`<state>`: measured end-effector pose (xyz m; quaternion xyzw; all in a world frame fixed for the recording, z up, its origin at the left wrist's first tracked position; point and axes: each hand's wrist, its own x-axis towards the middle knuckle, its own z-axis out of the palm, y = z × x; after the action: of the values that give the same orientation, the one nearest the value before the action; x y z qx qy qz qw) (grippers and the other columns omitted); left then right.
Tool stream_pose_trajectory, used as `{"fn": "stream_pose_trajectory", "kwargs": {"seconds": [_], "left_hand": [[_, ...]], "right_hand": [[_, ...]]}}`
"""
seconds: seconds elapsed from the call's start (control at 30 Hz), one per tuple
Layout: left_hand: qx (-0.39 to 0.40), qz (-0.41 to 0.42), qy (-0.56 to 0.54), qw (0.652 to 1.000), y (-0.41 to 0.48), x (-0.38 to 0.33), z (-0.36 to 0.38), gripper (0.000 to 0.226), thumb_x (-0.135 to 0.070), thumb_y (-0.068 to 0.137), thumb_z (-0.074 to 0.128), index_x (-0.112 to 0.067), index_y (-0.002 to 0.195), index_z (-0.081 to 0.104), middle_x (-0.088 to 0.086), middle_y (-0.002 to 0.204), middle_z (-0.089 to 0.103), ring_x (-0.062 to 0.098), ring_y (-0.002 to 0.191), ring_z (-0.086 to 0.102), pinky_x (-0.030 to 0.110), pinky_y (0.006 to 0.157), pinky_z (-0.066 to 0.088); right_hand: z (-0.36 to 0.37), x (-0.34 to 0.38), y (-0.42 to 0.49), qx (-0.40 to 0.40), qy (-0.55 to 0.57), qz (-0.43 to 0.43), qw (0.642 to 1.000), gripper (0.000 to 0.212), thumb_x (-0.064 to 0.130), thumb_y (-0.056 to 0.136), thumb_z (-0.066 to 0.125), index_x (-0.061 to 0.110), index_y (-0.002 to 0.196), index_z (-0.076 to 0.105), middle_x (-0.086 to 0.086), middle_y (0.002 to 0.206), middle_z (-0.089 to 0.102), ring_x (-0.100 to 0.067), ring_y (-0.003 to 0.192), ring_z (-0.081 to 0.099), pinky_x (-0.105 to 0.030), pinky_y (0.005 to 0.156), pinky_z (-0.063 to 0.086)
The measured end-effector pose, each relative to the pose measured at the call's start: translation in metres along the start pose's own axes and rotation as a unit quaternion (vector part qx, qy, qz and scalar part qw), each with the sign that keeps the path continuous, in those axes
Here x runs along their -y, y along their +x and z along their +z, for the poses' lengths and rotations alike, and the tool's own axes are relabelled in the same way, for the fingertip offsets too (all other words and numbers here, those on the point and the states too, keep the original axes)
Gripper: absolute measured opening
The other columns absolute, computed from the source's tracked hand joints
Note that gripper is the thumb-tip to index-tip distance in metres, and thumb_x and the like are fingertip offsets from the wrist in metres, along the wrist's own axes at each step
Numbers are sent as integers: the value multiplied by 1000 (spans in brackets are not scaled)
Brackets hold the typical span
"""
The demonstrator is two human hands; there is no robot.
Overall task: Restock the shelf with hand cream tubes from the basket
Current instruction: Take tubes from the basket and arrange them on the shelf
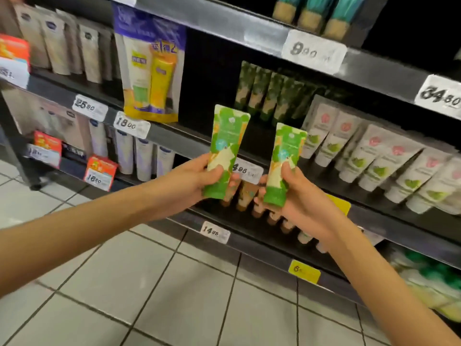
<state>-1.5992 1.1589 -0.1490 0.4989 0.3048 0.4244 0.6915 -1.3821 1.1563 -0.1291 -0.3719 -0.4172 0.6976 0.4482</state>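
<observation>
My left hand (197, 179) grips a green and cream hand cream tube (228, 143), cap down, held upright in front of the shelf. My right hand (296, 196) grips a second matching tube (287, 156) just to the right of the first. Both tubes hover before the middle shelf (179, 141), where a row of the same green tubes (269, 93) stands further back. A dark gap lies to the left of that row. No basket is in view.
White tubes with pink and green prints (374, 156) fill the shelf's right side. A yellow twin-pack (152, 71) hangs at the left. Brown-capped tubes (249, 196) stand on the lower shelf under my hands. Price tags line the shelf edges. Tiled floor (149, 283) lies below.
</observation>
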Motion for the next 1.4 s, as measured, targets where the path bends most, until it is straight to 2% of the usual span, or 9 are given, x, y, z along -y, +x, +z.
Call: {"fn": "stream_pose_trajectory", "kwargs": {"seconds": [0.13, 0.27, 0.4, 0.5, 0.67, 0.8, 1.0, 1.2, 1.4], "left_hand": [[-140, 66, 98, 983, 58, -14, 7, 38, -9, 97, 38, -15, 134, 35, -9, 104, 58, 1, 94, 57, 12, 72, 49], [-170, 82, 158, 969, 89, -35, 4, 33, -14, 97, 41, -19, 129, 37, -2, 110, 58, 15, 108, 55, 28, 89, 46], [-177, 58, 356, 916, 91, -56, -1, 32, -17, 93, 50, -13, 125, 44, 10, 120, 59, 21, 113, 56, 35, 98, 44], [-176, 68, 317, 930, 84, -57, -13, 31, -17, 95, 47, -13, 125, 43, 11, 123, 57, 21, 115, 54, 36, 101, 43], [-168, 115, 246, 948, 100, -51, -37, 34, -15, 96, 43, -12, 130, 39, 6, 125, 56, 18, 117, 53, 30, 99, 42], [-109, 129, 178, 969, 118, -60, -46, 24, -10, 97, 40, -19, 119, 37, -3, 106, 59, 15, 112, 54, 32, 101, 42], [-89, 113, 122, 982, 113, -58, -55, 38, -10, 99, 34, -6, 136, 30, -1, 104, 56, 13, 107, 52, 26, 92, 45], [-87, 98, 50, 990, 96, -59, -63, 44, -15, 99, 36, -5, 140, 28, 4, 114, 55, 14, 109, 53, 29, 96, 45], [-90, 89, 100, 987, 79, -66, -72, 41, -16, 97, 40, -7, 137, 32, 1, 113, 58, 11, 106, 57, 27, 92, 48]], "right_hand": [[-17, 23, 44, -46, -12, -61, 997, 10, 16, 92, 50, 15, 102, 48, -4, 83, 54, -15, 75, 56, -22, 67, 56], [-16, 46, 96, -81, -70, -130, 986, 20, -6, 88, 51, 14, 91, 50, -1, 80, 53, -11, 76, 56, -18, 66, 51], [-9, 33, 143, -124, -119, -174, 970, 43, -4, 88, 54, 8, 127, 42, 4, 98, 54, -12, 99, 50, -25, 87, 42], [-14, 22, 157, -174, -86, -175, 965, 52, -4, 86, 56, 5, 133, 37, 4, 100, 53, -14, 103, 48, -21, 83, 44], [-18, 19, 163, -181, -104, -178, 962, 52, -3, 85, 58, 5, 132, 39, 2, 101, 55, -11, 97, 52, -27, 94, 40], [-17, 20, 163, -173, -149, -170, 959, 53, -2, 84, 60, 5, 132, 39, -8, 113, 55, -23, 110, 51, -35, 102, 40], [-14, 17, 160, -162, -244, -189, 937, 51, 6, 81, 67, 17, 126, 44, 5, 107, 59, -14, 106, 55, -26, 93, 45], [-7, 14, 157, -173, -329, -199, 907, 55, 18, 83, 67, 23, 133, 42, 13, 111, 54, -4, 101, 51, -12, 77, 41], [-10, 15, 157, -173, -327, -187, 910, 53, 18, 82, 67, 25, 129, 44, 7, 115, 56, -13, 112, 53, -29, 98, 42]]}}
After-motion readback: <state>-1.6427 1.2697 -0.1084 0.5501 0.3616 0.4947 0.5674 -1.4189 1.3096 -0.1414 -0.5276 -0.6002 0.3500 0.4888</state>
